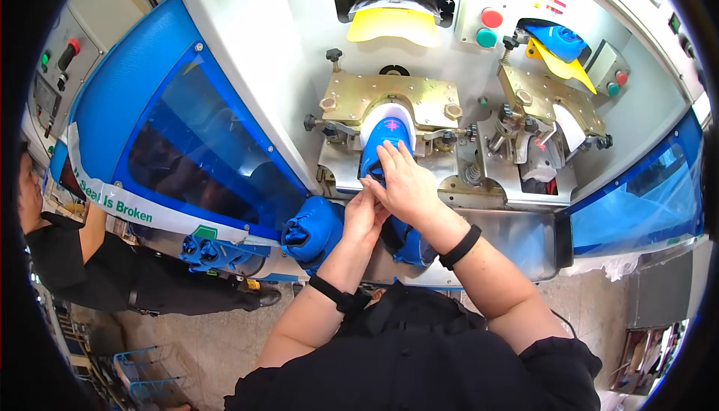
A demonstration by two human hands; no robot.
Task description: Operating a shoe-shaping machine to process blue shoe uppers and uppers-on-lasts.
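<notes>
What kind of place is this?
It looks like a factory or workshop where shoes are made. There's a big machine with a red button and a green button, and a blue shoe under the person's right hand.

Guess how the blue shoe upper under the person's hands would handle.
The blue shoe upper would probably flex, since its surface looks like fabric. It is likely light for its size, as no thick sole shows. It might catch, with its far end nestled in the white pad.
</notes>
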